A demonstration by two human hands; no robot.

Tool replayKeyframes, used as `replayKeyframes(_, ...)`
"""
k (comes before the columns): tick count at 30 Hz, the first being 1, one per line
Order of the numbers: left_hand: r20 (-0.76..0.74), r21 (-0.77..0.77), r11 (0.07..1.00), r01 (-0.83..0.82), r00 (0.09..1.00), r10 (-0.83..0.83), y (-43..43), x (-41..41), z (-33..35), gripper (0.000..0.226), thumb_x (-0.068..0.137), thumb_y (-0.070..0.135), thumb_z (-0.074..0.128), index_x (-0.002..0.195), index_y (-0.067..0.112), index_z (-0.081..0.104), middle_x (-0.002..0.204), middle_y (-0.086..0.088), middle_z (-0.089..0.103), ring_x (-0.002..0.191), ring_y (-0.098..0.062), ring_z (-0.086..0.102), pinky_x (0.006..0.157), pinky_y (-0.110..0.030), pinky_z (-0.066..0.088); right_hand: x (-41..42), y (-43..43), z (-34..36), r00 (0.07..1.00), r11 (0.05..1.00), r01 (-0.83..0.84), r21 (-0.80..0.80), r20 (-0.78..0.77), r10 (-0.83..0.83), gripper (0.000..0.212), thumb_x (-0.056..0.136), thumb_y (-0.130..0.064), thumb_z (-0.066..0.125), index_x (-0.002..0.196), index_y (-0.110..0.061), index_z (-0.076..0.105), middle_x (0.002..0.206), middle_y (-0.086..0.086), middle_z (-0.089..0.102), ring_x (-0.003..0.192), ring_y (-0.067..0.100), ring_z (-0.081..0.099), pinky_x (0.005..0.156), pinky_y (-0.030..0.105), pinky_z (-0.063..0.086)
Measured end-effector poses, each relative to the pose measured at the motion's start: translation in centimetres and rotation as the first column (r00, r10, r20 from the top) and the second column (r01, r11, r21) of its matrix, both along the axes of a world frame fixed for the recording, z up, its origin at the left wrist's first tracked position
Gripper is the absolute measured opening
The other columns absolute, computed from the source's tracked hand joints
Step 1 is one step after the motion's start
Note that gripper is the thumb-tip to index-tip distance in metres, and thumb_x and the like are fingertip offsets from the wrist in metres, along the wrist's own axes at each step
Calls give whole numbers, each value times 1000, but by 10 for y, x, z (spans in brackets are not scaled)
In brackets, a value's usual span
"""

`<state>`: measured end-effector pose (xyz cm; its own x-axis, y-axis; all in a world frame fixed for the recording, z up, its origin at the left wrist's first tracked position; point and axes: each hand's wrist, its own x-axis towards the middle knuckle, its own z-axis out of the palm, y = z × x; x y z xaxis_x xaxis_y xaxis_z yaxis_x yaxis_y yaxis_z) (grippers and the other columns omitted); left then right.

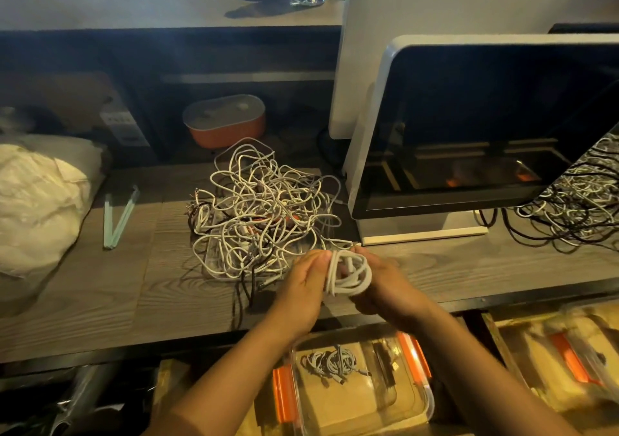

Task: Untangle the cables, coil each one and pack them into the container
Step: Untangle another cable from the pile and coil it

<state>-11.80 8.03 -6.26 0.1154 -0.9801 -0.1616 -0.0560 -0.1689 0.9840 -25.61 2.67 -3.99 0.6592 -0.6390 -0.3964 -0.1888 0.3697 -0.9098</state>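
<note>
Coil (348, 273) is grasped by left grip (303, 288) and right grip (385, 288).
Its loops could be sprung loose if the tail is snagged in the tangle (261, 207).

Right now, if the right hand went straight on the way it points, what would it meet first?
Carrying the coil, the right hand would probably reach the cable tangle on the desk first; depth is unclear.
</note>
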Motion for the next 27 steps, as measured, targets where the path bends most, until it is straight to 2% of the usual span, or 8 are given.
replayKeyframes(4,-245,124,971,-203,942,229,0,-12,3,31,98,28,37,86,25,66,86,6,70,83,-2,65,79,-17,48,13,22,-4,998,986,-23,-163,-62,13,18,101,-12,37,104,-22,52,54,-23,57,47,-9,51,45,8,38)
replayKeyframes(7,-415,269,908,-322,812,410,-3,-18,1,27,98,25,39,93,15,64,90,-4,69,82,-8,64,77,-22,47,14,25,-9,987,956,-40,-292,-158,-7,26,101,-22,40,125,-29,46,87,-25,61,70,-18,54,60,6,41)
replayKeyframes(11,-500,435,837,-331,685,530,-4,-28,2,37,97,34,43,111,6,62,95,-10,68,84,-16,63,74,-28,48,12,32,-16,950,896,-60,-440,-300,-83,19,99,-30,43,117,-34,41,105,-14,58,95,-1,58,81,24,51)
replayKeyframes(14,-546,526,808,-265,623,560,-6,-34,9,41,94,39,47,107,5,65,100,-14,67,94,-23,63,75,-32,50,15,41,-16,912,822,-17,-569,-346,-221,14,99,-33,42,107,-36,32,95,-12,59,83,3,60,71,24,54)
replayKeyframes(17,-670,579,804,-133,484,563,-9,-33,23,34,96,35,45,98,6,62,88,-14,63,85,-25,61,72,-33,52,12,44,-10,929,757,139,-638,-180,-322,24,96,-28,51,98,-44,33,86,-14,62,79,0,63,67,24,55)
replayKeyframes(22,-773,540,840,56,428,468,-7,-21,37,33,96,26,40,79,7,61,69,-9,57,68,-19,54,71,-32,45,-12,39,8,988,738,143,-660,47,-150,12,82,-34,58,94,-35,58,97,-18,64,91,7,64,76,27,56)
replayKeyframes(25,-788,517,852,81,432,437,-4,-21,42,35,96,27,39,80,8,63,70,-9,62,61,-18,62,60,-30,53,-19,35,19,999,692,-7,-722,-32,-23,26,82,-28,59,108,-32,60,107,-17,63,98,8,62,77,22,54)
replayKeyframes(27,-820,518,848,110,348,455,-4,-24,45,34,97,27,40,79,8,61,69,-6,59,55,-15,59,50,-22,51,-20,30,20,999,637,-15,-771,-38,-23,27,86,-29,55,112,-32,61,104,-17,64,97,5,61,78,18,51)
